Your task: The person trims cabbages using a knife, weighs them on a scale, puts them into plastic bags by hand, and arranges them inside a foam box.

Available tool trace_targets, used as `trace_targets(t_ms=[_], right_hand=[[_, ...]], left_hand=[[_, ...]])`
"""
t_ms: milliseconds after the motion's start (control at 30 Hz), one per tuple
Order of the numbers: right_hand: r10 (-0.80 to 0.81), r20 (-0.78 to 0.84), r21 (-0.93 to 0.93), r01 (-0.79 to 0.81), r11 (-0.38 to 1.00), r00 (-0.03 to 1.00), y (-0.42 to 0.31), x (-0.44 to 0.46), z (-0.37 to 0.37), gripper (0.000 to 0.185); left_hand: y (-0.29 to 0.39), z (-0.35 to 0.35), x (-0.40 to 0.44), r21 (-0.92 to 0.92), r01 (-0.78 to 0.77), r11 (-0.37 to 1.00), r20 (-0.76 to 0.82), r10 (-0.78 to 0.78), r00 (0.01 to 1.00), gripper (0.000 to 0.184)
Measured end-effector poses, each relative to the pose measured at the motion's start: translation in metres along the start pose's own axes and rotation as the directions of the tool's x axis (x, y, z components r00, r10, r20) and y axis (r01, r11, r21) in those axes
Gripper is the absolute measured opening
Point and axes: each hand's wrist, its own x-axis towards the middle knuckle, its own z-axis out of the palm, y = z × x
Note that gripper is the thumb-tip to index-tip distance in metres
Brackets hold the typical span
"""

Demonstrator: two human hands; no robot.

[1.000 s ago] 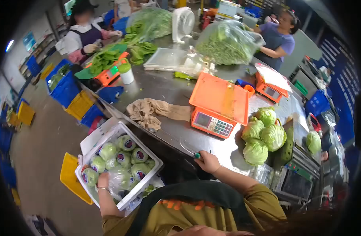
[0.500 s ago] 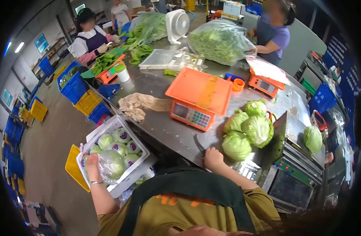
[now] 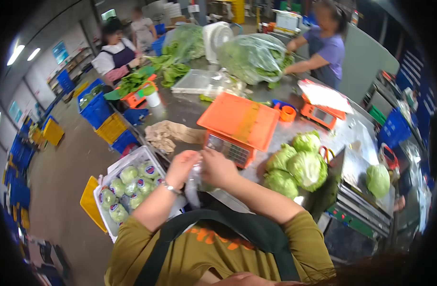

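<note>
My left hand (image 3: 182,168) and my right hand (image 3: 219,168) are close together above the table's front edge, in front of the orange scale (image 3: 238,121). Their fingers are closed on the top of a clear plastic bag (image 3: 193,187) that hangs down between them. Whether the bag holds anything is hard to make out. To the left, a white foam box (image 3: 114,167) holds several wrapped lettuces (image 3: 129,174) with round labels. Right of my hands, several bare lettuces (image 3: 308,169) are heaped on the table.
A beige cloth (image 3: 167,136) lies left of the scale. Scissors (image 3: 328,155) stand by the lettuces, beside a metal machine (image 3: 354,190) with one lettuce (image 3: 378,181) on top. Across the table are a fan (image 3: 216,42), a large bag of greens (image 3: 252,57) and co-workers.
My left hand has risen from the foam box to the middle, with the clear bag. My right hand has left the knife's handle at the table edge and joined it.
</note>
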Motion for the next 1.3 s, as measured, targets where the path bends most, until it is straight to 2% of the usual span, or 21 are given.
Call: trace_targets(t_ms=[33,100,333,400,467,567,600,667,700,767,833,900,933,1033,1067,1100,1133,1167,1200,1233,1300], right_hand=[[0.12,0.009,0.064,-0.121,0.991,0.993,0.012,0.009,0.012,0.034],[0.048,-0.15,0.126,-0.029,0.992,0.988,0.031,0.01,0.025,0.019],[0.199,-0.067,0.352,-0.164,0.922,0.978,0.075,0.002,0.064,0.024],[0.26,0.011,0.718,-0.189,0.67,0.966,0.076,-0.006,0.07,0.022],[0.29,0.113,0.904,-0.22,0.367,0.95,0.07,-0.012,0.066,0.023],[0.364,0.185,0.9,-0.306,0.311,0.913,0.086,-0.023,0.076,0.027],[0.438,0.013,0.904,-0.198,0.38,0.899,0.087,-0.021,0.079,0.028],[0.494,0.029,0.956,-0.168,0.239,0.869,0.087,-0.014,0.064,0.029],[0.518,0.04,0.975,-0.148,0.168,0.854,0.084,-0.011,0.052,0.029],[0.545,0.029,0.911,-0.247,0.331,0.838,0.067,-0.014,0.027,0.029],[0.517,-0.04,0.829,-0.261,0.495,0.855,0.075,-0.029,0.03,0.026],[0.558,0.12,0.871,-0.357,0.338,0.821,0.112,-0.061,0.052,0.026],[0.57,0.2,0.879,-0.403,0.255,0.797,0.123,-0.076,0.061,0.027],[0.604,0.106,0.935,-0.285,0.209,0.79,0.109,-0.1,0.068,0.026],[0.595,0.114,0.946,-0.27,0.18,0.796,0.097,-0.101,0.063,0.019],[0.516,0.138,0.933,-0.287,0.22,0.845,0.091,-0.1,0.057,0.018],[0.434,0.168,0.918,-0.302,0.259,0.885,0.086,-0.099,0.052,0.016],[0.348,0.203,0.901,-0.314,0.299,0.915,0.083,-0.098,0.05,0.014],[0.339,0.261,0.877,-0.369,0.307,0.904,0.081,-0.095,0.049,0.011],[0.311,0.275,0.861,-0.377,0.341,0.91,0.075,-0.091,0.047,0.012],[0.256,0.305,0.826,-0.388,0.408,0.917,0.059,-0.083,0.041,0.013]], left_hand=[[-0.003,-0.002,0.008,0.066,-0.008,0.998,0.01,0.008,1.0,0.019],[-0.009,-0.007,0.02,0.11,0.03,0.993,0.058,-0.037,0.998,0.022],[-0.025,-0.037,0.031,0.106,0.101,0.989,0.138,-0.116,0.984,0.031],[-0.025,-0.052,0.034,0.128,0.057,0.99,0.135,-0.074,0.988,0.03],[-0.047,-0.065,0.041,0.04,-0.06,0.997,0.161,0.053,0.986,0.03],[-0.041,-0.07,0.039,0.155,-0.13,0.979,0.073,0.12,0.99,0.03],[-0.045,-0.074,0.046,0.078,-0.151,0.986,0.038,0.148,0.988,0.029],[-0.054,-0.085,0.065,-0.071,-0.2,0.977,-0.04,0.198,0.979,0.026],[-0.048,-0.091,0.067,-0.036,-0.16,0.987,-0.102,0.155,0.983,0.025],[-0.033,-0.105,0.066,0.027,-0.074,0.997,-0.23,0.079,0.97,0.023],[-0.044,-0.126,0.069,-0.163,-0.103,0.981,-0.366,0.036,0.93,0.026],[-0.06,-0.148,0.066,-0.359,-0.092,0.929,-0.488,-0.102,0.867,0.029],[-0.068,-0.158,0.066,-0.377,-0.068,0.924,-0.513,-0.147,0.846,0.046],[-0.051,-0.156,0.039,-0.44,0.035,0.897,-0.511,-0.282,0.812,0.061],[-0.063,-0.155,0.036,-0.322,0.024,0.947,-0.546,-0.206,0.812,0.072],[-0.07,-0.143,0.028,0.012,-0.055,0.998,-0.542,0.053,0.838,0.066],[-0.08,-0.123,0.023,0.342,-0.212,0.916,-0.488,0.366,0.792,0.056],[-0.049,-0.096,0.0,0.495,-0.263,0.828,-0.268,0.433,0.861,0.047],[-0.041,-0.08,-0.01,0.734,-0.409,0.543,0.028,0.577,0.817,0.047],[-0.038,-0.066,-0.011,0.586,-0.649,0.486,0.292,0.62,0.728,0.053],[-0.03,-0.044,-0.011,0.574,-0.708,0.413,0.545,0.453,0.706,0.055]])
